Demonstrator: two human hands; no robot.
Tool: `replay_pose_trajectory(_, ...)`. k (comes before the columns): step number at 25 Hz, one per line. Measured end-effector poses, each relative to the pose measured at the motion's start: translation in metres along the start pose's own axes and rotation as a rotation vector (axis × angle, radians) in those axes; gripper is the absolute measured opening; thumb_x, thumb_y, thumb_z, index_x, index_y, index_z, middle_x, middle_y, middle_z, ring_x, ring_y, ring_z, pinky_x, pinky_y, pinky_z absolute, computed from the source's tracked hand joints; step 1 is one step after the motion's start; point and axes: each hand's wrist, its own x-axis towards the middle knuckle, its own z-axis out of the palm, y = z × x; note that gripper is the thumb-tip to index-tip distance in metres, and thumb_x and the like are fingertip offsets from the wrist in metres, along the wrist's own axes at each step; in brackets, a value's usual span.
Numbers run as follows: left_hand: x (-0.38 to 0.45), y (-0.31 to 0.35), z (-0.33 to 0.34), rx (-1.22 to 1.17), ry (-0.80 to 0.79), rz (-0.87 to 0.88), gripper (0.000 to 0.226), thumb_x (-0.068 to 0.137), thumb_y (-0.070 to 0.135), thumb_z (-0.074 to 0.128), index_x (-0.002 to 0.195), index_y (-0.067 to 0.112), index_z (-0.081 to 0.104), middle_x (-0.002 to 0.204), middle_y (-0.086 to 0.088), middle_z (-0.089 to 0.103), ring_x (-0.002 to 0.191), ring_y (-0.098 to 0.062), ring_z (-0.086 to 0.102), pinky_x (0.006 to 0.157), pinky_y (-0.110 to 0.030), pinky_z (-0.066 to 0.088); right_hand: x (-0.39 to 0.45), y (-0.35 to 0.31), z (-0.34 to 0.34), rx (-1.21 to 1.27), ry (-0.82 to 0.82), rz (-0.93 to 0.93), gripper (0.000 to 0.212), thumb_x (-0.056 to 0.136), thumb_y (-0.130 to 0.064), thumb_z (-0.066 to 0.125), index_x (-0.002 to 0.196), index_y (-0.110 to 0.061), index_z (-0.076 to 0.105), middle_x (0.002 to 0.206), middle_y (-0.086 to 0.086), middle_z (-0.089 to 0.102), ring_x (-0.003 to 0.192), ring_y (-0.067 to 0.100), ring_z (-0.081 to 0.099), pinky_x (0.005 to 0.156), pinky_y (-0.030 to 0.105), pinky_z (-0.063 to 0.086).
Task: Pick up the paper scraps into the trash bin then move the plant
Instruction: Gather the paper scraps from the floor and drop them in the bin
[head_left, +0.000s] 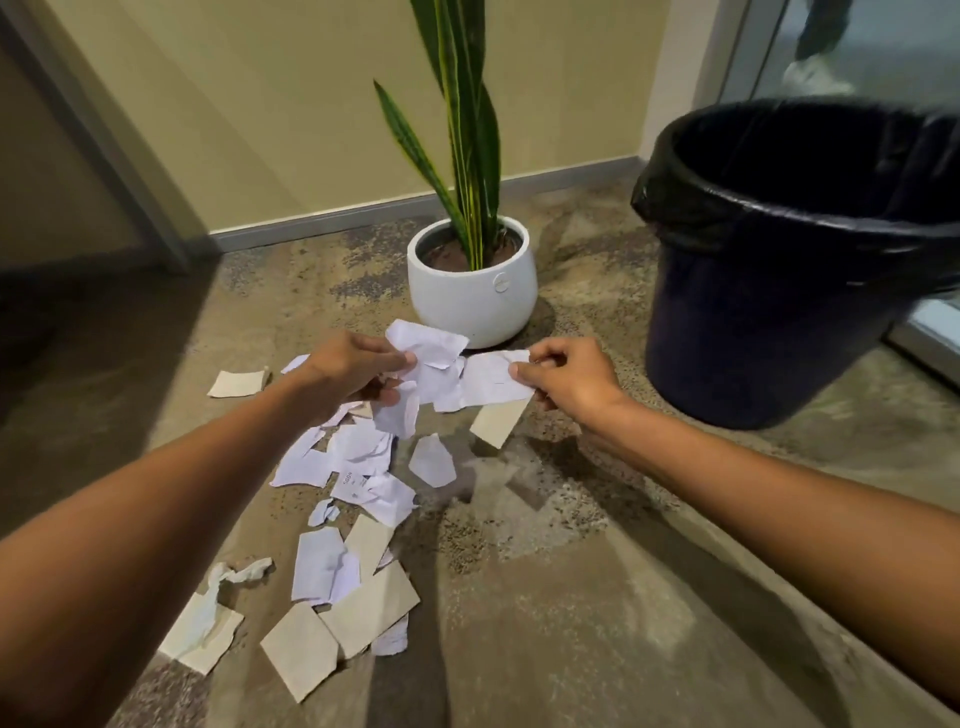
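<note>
Above the carpet, left hand (353, 364) and right hand (566, 376) pinch crumpled white paper scraps (441, 364).

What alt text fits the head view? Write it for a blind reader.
Both hands hold white paper scraps above a carpet: the left hand grips a bunch, the right hand pinches one piece. More scraps litter the carpet, with a potted plant behind and a black-lined bin at right.
</note>
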Motion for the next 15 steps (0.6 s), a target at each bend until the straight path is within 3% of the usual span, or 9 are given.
replay_pose_trajectory(6,-0.015,0.065,0.038,-0.066,0.010,0.120,0.024,0.079,0.019,0.071,0.097,0.003,0.072,0.076,-0.013,0.061,0.054,-0.018,0.057,0.045,-0.017,0.052,0.007,-0.059,-0.071,0.101,0.232,-0.242,0.017,0.082,-0.015,0.073,0.073,-0.020,0.059,0.063,0.001,0.055,0.059,0.015,0.052,0.058,0.031,0.046)
replay_pose_trajectory(9,-0.020,0.111,0.064,-0.217,0.034,0.262,0.020,0.081,0.019,0.070,0.092,0.001,0.070,0.074,-0.009,0.062,0.047,-0.013,0.059,0.048,-0.018,0.053,0.007,-0.086,-0.108,0.103,0.384,-0.372,0.012,0.081,-0.017,0.074,0.078,-0.018,0.062,0.070,0.002,0.060,0.066,0.019,0.058,0.067,0.037,0.054)
replay_pose_trajectory(12,-0.027,0.157,0.095,-0.403,0.070,0.353,0.016,0.083,0.018,0.070,0.087,0.003,0.067,0.059,-0.001,0.058,0.038,-0.005,0.057,0.049,-0.018,0.053,0.006,-0.103,-0.147,0.089,0.562,-0.459,0.012,0.081,-0.019,0.073,0.080,-0.019,0.061,0.071,-0.001,0.063,0.065,0.017,0.060,0.071,0.041,0.057)
replay_pose_trajectory(15,-0.035,0.187,0.124,-0.540,0.084,0.392,0.011,0.085,0.012,0.067,0.081,0.003,0.064,0.072,-0.006,0.060,0.041,-0.005,0.061,0.052,-0.019,0.056,0.006,-0.108,-0.182,0.077,0.687,-0.479,0.023,0.081,-0.019,0.072,0.071,-0.028,0.053,0.066,-0.005,0.060,0.064,0.018,0.060,0.070,0.043,0.056)
